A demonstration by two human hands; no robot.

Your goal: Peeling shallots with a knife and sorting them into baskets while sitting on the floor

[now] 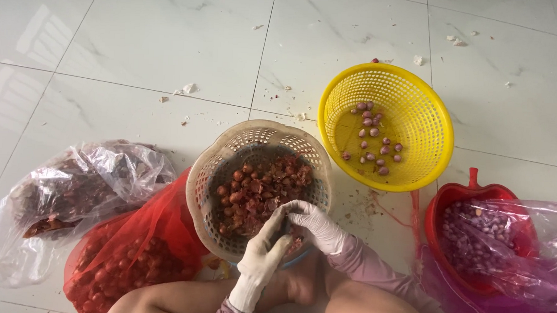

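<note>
Right over the near rim of the beige basket [199,172], both gloved hands, left hand [264,251] and right hand [316,226], fingers pinching one small shallot [283,232] between them, yellow basket [417,87] off to the right.

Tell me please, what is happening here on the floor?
A person sitting on the tiled floor works with both gloved hands over a beige basket of unpeeled shallots. The left hand and right hand meet around one small piece at the basket's near edge. A yellow basket holds a few peeled shallots. A red mesh bag lies at the left.
</note>
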